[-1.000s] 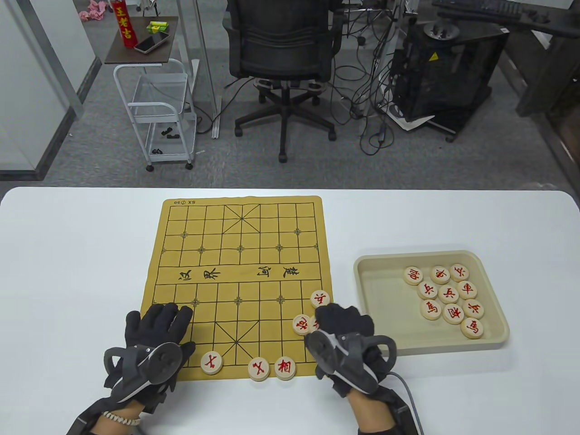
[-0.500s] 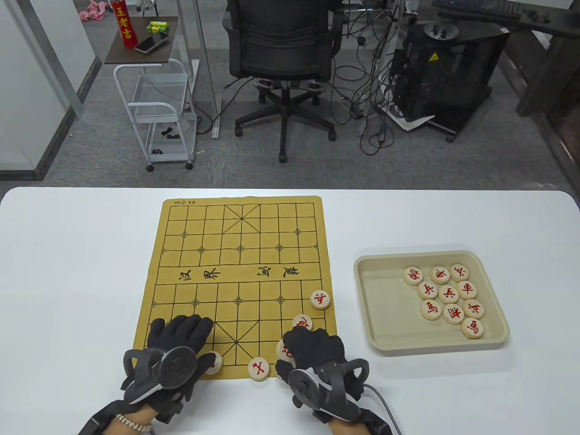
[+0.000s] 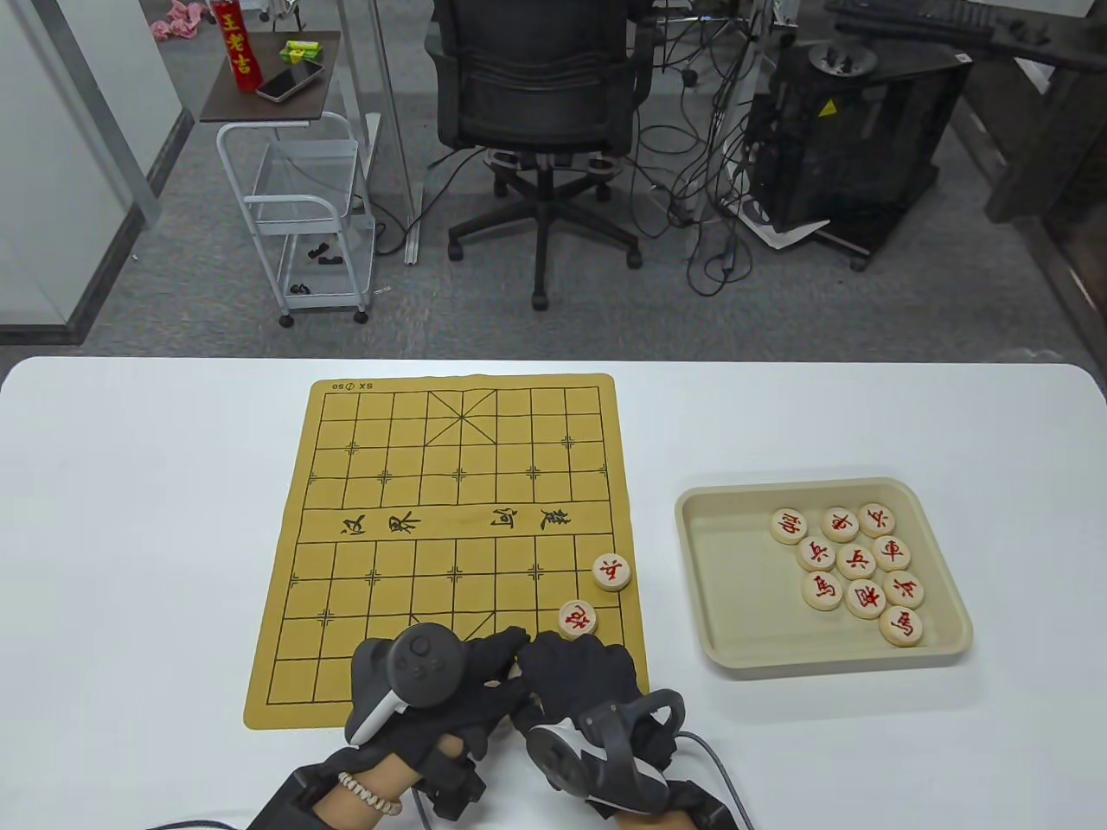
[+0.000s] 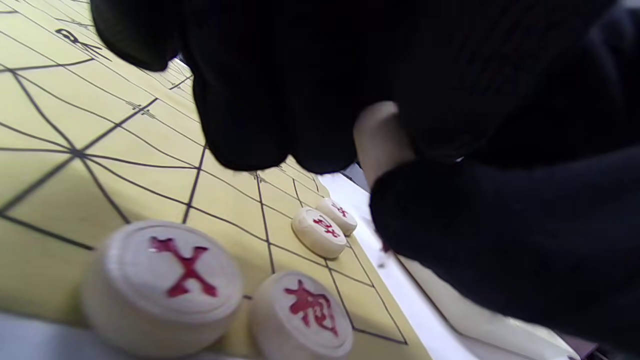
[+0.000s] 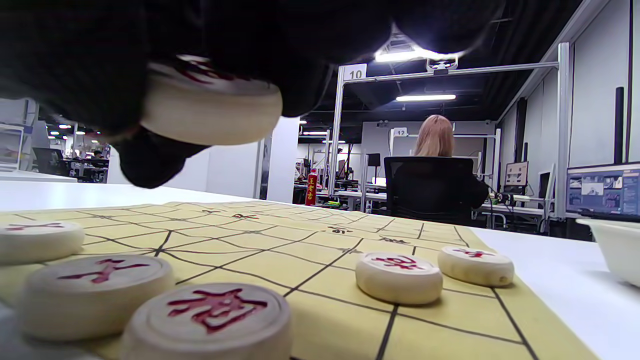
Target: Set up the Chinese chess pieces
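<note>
The yellow board point(image 3: 450, 484) lies mid-table. My right hand point(image 3: 578, 670) hovers over its near edge and pinches a round wooden piece point(image 5: 210, 102) with a red character between thumb and fingers. My left hand point(image 3: 450, 679) is turned on its side, its fingers point(image 3: 506, 644) stretched out to meet the right hand; the pinched piece's rim point(image 4: 380, 135) shows just past them. Under both hands sit bottom-row pieces point(image 4: 170, 280), point(image 4: 305, 315), hidden in the table view. Two more pieces point(image 3: 578, 619), point(image 3: 611, 571) stand near the board's right edge.
A beige tray point(image 3: 709, 605) to the right of the board holds several red-lettered pieces point(image 3: 856, 562). Behind the table stand an office chair point(image 3: 540, 95) and a small white cart point(image 3: 303, 225). A person sits at a desk far off point(image 5: 435, 165).
The right hand came left from the board's right edge, carrying a piece. The left hand left the board's lower left corner, rolled onto its side and moved right to the right hand.
</note>
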{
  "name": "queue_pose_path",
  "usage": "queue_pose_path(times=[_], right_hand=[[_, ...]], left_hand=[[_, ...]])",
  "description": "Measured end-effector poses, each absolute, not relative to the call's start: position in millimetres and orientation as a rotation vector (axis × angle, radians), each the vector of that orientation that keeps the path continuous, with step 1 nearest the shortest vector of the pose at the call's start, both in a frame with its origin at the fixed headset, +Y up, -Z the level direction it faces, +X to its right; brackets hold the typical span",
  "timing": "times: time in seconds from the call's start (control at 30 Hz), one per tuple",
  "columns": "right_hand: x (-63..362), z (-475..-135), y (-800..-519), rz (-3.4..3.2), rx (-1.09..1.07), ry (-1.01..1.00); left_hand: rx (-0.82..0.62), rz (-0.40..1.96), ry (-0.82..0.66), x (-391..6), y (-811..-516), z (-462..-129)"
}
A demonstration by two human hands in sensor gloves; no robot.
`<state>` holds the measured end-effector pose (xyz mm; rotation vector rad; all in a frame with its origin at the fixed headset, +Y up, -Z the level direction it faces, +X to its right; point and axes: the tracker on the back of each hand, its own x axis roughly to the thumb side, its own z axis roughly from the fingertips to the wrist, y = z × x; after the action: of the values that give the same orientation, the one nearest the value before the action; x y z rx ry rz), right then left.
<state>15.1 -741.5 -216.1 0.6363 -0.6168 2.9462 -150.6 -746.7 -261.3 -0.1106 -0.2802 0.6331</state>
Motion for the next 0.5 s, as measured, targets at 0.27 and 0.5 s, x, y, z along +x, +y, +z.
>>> queue_pose_path(times=[0.27,0.5], right_hand=[[24.8,-223.2,-748.0,3.026,0.631,-0.553],[49.2,-243.0,-758.5,3.06,0.42,-0.308]], left_hand=[[-0.075,0.622,-0.2,-175.5,-739.0,-271.9],[-0.131,0.53,0.135,-265.1,-738.3,-307.5]])
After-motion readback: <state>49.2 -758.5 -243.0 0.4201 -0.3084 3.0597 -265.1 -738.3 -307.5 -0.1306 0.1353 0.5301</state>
